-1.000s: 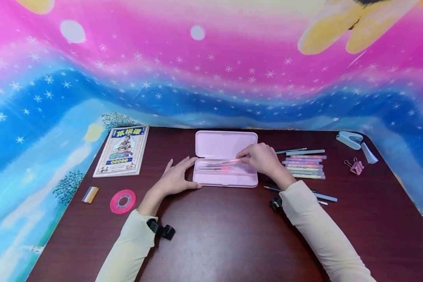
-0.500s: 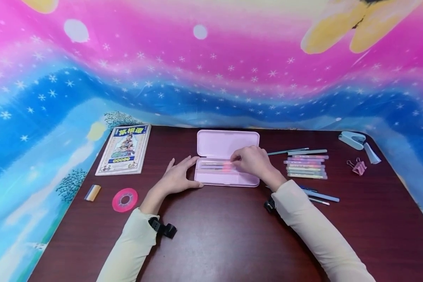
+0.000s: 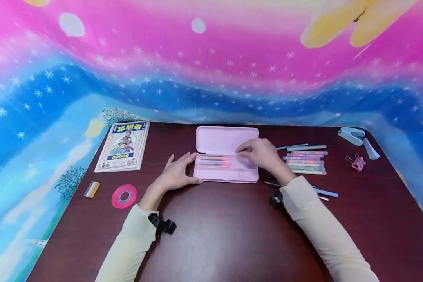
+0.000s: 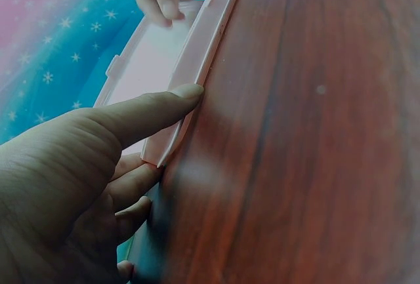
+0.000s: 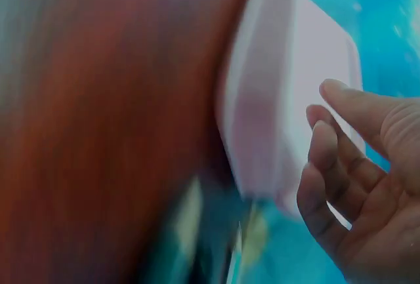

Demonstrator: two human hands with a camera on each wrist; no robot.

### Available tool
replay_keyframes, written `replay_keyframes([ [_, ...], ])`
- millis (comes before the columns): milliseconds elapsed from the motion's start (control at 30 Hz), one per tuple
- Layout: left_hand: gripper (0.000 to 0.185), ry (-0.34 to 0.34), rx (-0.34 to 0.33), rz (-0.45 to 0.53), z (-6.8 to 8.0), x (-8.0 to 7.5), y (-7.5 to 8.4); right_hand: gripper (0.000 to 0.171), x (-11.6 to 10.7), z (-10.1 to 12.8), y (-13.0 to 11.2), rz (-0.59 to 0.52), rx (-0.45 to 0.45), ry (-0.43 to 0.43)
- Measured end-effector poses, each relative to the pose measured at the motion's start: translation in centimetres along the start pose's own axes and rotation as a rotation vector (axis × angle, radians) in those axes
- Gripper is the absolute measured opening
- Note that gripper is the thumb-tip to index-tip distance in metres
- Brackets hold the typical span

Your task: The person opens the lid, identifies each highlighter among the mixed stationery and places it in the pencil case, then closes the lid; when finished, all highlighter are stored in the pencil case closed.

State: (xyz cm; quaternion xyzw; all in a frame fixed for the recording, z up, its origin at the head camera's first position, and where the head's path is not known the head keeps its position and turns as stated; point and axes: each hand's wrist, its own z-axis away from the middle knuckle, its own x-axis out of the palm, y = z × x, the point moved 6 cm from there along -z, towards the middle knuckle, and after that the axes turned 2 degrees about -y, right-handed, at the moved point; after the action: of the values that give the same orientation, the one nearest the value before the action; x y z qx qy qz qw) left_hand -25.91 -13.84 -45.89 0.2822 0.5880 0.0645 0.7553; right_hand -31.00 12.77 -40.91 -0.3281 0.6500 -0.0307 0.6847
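Steadying pink pencil case with left hand: thumb straight along near wall by left corner, fingers flat against left end, nothing gripped. Confirmed in left wrist view, thumb tip on rim of case.

Hovering over right half of tray, right hand: fingers loosely bent and spread, holding nothing; right wrist view blurred but shows empty fingers just beside case wall.

Key relation: row of loose pens lying directly right of right hand, near it, well apart from left hand. Right hand nearer by far. Long axes of pens running left-right, parallel to long axis of case and to pens already in tray. No turn of a pen judged necessary for transfer, only sideways carry to the left.

Case: hard pink plastic, lid open flat away from person, tray toward person, sitting mid-table on dark red wood. Several pens inside at left half, pink and orange tints; exact count not readable.

More pens lying slantwise behind right sleeve, partly hidden.
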Motion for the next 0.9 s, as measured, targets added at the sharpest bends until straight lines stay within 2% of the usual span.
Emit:
replay_keyframes([
  [100, 0.097, 0.019, 0.002, -0.004, -0.4, -0.9, 0.1, 0.014, -3.0, 0.2, 1.7, -0.027, -0.01, 0.06],
  [200, 0.097, 0.033, 0.001, -0.012, -0.7, -1.6, 0.0, 0.017, -5.8, 1.4, 4.0, -0.024, 0.022, 0.071],
  [400, 0.097, 0.028, 0.009, -0.021, -0.6, -1.7, -0.1, 0.022, -9.2, 6.0, 10.2, -0.017, 0.154, 0.051],
  [500, 0.097, 0.027, 0.012, -0.013, -0.5, -1.5, 0.0, 0.027, -9.8, 8.8, 13.3, -0.018, 0.218, 0.019],
  [667, 0.097, 0.013, 0.008, -0.006, -0.3, -0.9, 0.0, 0.033, -9.5, 12.6, 17.5, -0.029, 0.295, -0.026],
  [767, 0.097, 0.005, 0.007, -0.004, -0.2, -0.4, 0.0, 0.034, -9.2, 14.4, 19.0, -0.064, 0.315, -0.036],
  [900, 0.096, 0.002, 0.011, 0.001, -0.1, 0.2, 0.1, 0.03, -9.0, 15.7, 19.6, -0.069, 0.3, -0.036],
])
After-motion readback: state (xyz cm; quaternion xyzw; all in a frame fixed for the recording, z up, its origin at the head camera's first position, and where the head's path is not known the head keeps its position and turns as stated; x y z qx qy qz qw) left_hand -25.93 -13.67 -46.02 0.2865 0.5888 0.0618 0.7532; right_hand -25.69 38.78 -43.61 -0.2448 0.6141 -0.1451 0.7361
